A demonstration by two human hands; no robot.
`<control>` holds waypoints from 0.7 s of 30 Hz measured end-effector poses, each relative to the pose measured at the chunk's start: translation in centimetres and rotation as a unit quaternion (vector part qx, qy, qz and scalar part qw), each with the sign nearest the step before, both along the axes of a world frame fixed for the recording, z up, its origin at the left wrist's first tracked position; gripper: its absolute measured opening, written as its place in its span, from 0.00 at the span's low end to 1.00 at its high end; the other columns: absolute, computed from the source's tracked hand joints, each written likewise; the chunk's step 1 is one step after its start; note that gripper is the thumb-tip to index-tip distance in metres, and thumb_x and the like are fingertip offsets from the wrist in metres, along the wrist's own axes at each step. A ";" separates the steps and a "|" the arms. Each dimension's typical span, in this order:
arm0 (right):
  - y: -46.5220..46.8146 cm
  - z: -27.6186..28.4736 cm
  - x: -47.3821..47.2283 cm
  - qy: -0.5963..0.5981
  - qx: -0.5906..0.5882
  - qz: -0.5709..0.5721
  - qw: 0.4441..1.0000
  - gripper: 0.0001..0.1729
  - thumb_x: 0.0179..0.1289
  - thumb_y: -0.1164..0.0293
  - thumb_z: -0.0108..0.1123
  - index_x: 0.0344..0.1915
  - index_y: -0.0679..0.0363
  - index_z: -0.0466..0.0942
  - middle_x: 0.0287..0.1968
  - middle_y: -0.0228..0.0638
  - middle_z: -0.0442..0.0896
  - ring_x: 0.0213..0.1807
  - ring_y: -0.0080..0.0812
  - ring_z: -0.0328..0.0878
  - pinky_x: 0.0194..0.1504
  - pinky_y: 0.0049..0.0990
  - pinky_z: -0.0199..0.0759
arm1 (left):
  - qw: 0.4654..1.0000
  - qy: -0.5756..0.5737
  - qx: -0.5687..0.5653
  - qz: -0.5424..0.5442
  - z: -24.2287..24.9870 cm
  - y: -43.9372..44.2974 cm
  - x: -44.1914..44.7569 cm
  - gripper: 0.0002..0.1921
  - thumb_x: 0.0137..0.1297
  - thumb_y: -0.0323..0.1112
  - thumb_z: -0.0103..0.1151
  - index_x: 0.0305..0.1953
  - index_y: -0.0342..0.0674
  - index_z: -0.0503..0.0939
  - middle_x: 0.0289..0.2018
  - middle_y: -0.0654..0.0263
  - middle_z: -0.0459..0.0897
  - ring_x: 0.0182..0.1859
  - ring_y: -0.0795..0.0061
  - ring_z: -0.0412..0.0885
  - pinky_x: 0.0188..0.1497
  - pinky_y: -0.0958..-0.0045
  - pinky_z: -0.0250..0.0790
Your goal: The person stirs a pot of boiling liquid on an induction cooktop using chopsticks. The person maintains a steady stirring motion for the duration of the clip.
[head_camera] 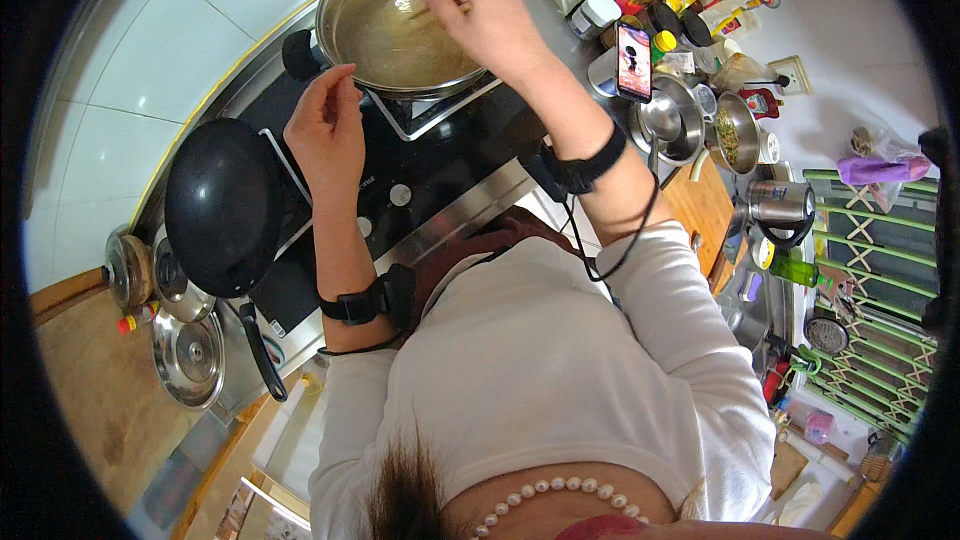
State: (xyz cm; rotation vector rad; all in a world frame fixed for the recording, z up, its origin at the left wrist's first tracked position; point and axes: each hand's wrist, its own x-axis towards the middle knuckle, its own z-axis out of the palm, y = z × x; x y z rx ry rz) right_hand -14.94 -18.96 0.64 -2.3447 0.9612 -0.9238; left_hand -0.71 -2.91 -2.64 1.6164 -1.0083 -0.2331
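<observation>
A wide stainless steel pot (352,75) stands on the black glass cooktop (442,157), with cloudy, pale brown liquid (382,37) inside. Above the liquid is my right hand (480,22), its fingertips pinched together; something small and brownish shows at the fingers, too unclear to name. My left hand (326,135) hovers by the pot's near left rim, just below the black side handle (300,54). Its fingers are curled in, and nothing is visible in them. A black frying pan (221,202) rests on the cooktop's left side, its long handle pointing towards me.
Lids (187,356) lie left of the frying pan. On the right stand jars (596,15), a propped phone (634,64), a steel bowl with a ladle (664,116), a bowl of chopped food (727,135), a wooden cutting board (694,199) and a steel kettle (780,202).
</observation>
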 end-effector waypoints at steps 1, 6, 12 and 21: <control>0.4 0.7 -0.6 -0.040 -0.020 -0.003 0.999 0.19 0.70 0.58 0.59 0.39 0.64 0.85 0.28 0.47 0.85 0.31 0.47 0.84 0.36 0.37 0.78 | 1.000 -0.004 0.005 0.005 0.0 0.0 0.0 0.09 0.72 0.29 0.56 0.48 0.37 0.84 0.31 0.69 0.84 0.30 0.85 0.78 0.33 0.82 0.72; -0.8 -2.2 -1.0 0.098 -0.100 -0.057 0.989 0.16 0.67 0.59 0.62 0.39 0.62 0.86 0.32 0.52 0.84 0.32 0.53 0.82 0.35 0.39 0.77 | 1.000 0.017 -0.011 0.005 0.3 -0.6 -0.4 0.08 0.71 0.26 0.56 0.46 0.36 0.84 0.31 0.67 0.84 0.32 0.84 0.80 0.35 0.81 0.73; 0.5 -0.9 -1.9 0.024 -0.023 0.001 0.999 0.17 0.68 0.58 0.61 0.39 0.61 0.86 0.29 0.51 0.83 0.32 0.52 0.82 0.35 0.39 0.77 | 0.999 0.021 -0.032 0.014 0.0 -0.4 0.1 0.08 0.70 0.25 0.56 0.46 0.35 0.84 0.31 0.66 0.84 0.34 0.83 0.81 0.37 0.80 0.74; 0.2 -1.7 -2.1 0.157 -0.048 -0.030 0.986 0.26 0.70 0.56 0.54 0.27 0.67 0.83 0.28 0.54 0.82 0.35 0.56 0.81 0.39 0.44 0.78 | 0.997 -0.014 -0.058 0.056 0.4 -0.4 -0.2 0.07 0.69 0.25 0.57 0.44 0.36 0.84 0.32 0.68 0.83 0.33 0.83 0.79 0.35 0.81 0.71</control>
